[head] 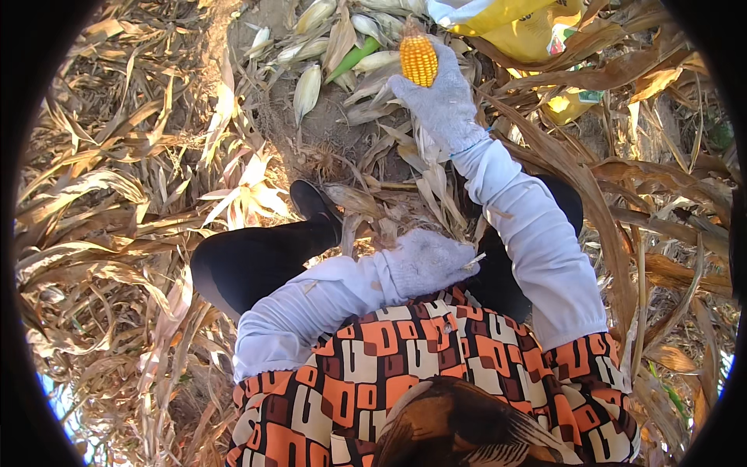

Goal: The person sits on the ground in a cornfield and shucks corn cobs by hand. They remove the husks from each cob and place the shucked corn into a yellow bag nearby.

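Observation:
My right hand (446,96), in a grey knit glove, reaches forward and grips a husked ear of yellow corn (418,61) by its lower part, its dry silk end pointing away from me. My left hand (435,261), gloved alike, rests close to my lap with its fingers curled around a small pale stalk or husk piece (475,260); only its tip shows. Corn ears in pale husks (307,93) lie on the soil beyond, one with a green husk leaf (353,59).
A yellow and white sack (508,29) lies at the top right, partly under dry corn leaves. Dry stalks and leaves (671,175) crowd the right side. Leaf litter (117,192) covers the left. My shoe (309,198) stands near loose husks.

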Demonstrator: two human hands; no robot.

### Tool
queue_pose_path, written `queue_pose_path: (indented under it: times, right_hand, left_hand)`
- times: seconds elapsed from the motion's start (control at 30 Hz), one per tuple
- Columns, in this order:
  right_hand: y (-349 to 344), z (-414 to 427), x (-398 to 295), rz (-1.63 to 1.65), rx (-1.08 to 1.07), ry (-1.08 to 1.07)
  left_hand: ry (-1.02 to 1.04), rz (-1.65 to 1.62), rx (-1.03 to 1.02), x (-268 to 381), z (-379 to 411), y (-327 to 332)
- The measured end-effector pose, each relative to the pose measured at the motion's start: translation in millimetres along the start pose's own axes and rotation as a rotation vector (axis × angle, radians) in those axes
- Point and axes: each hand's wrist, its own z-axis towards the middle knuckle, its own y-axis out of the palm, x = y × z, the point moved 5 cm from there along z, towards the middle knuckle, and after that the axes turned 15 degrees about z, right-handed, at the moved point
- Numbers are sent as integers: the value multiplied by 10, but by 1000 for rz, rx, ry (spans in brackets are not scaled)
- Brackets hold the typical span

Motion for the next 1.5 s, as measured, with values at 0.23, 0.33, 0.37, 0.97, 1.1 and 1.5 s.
queue_pose_path:
  times: [0.23, 0.33, 0.37, 0.97, 1.1, 1.5]
  right_hand:
    - [-20, 48, -29, 1056, -65, 459]
    - [71, -8, 23, 951, -65, 470]
    - [73, -7, 42, 900, -57, 449]
    - [-240, 2, -218, 645, -102, 215]
    - [-180, -159, -428, 283, -138, -181]
    - [313, -929, 89, -524, -1425, 147]
  left_hand:
    - [-421, -93, 320, -923, -119, -203]
    - [-393, -934, 785, -1275, -60, -340]
    - [-277, -1153, 944, -1231, -17, -474]
    - [-497, -1122, 1588, -2715, 622, -1758]
    - [-296, -780, 1188, -1993, 1421, -2593]
    - [-944, -762, 677, -3392, 868, -422]
